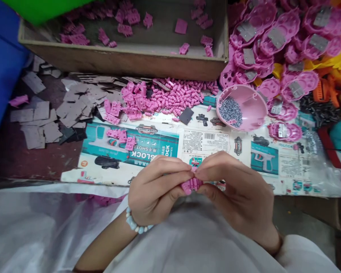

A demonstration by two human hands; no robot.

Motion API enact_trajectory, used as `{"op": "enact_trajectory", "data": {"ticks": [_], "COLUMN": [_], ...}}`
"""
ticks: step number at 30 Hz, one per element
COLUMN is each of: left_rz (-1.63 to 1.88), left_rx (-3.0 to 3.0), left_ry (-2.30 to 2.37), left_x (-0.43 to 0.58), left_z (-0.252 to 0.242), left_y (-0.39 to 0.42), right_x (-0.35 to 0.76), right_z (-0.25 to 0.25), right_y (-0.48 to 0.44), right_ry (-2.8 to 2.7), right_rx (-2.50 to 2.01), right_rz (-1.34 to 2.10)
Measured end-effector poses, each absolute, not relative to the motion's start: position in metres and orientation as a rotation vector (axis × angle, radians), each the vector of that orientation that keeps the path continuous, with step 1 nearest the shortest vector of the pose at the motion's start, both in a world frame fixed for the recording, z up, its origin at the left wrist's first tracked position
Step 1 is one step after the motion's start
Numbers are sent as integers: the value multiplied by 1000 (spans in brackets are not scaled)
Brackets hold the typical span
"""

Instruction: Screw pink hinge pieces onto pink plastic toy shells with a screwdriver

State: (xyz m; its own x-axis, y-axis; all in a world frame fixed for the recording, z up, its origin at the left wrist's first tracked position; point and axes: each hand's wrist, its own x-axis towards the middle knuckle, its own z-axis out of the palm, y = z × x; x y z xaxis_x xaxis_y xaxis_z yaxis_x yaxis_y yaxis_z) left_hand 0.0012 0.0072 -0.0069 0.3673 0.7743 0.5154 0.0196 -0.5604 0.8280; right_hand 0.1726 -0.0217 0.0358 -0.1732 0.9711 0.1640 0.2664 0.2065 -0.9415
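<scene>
At six o'clock of the view, the left hand and the right hand meet with fingers curled and closed, both gripping a ribbed pink plastic piece held just above a printed carton sheet. Fingers cover much of the piece, so its full shape cannot be told. It appears light and stiff, as moulded plastic usually is, and probably small enough to slip from the fingertips; its ribbed flanks seem the surest place to pinch it between thumb and fingers. A beaded bracelet circles the left wrist. At twelve o'clock, a cardboard tray holds loose pink parts, and a heap of pink ribbed pellets lies before it. Near three o'clock, a pink round shell cradles steel screws. At two o'clock, pink moulded casings with metal plates lie piled. At nine o'clock, grey card pieces lie scattered on a dark red worktop.
</scene>
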Motion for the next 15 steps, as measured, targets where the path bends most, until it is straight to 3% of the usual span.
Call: {"op": "enact_trajectory", "data": {"ticks": [15], "left_rz": [787], "left_rx": [2173], "left_ry": [366], "left_x": [-8], "left_z": [17], "left_y": [25], "right_x": [186], "right_z": [24], "right_y": [-39], "right_ry": [-1687], "right_rx": [-1104], "right_rz": [1133]}}
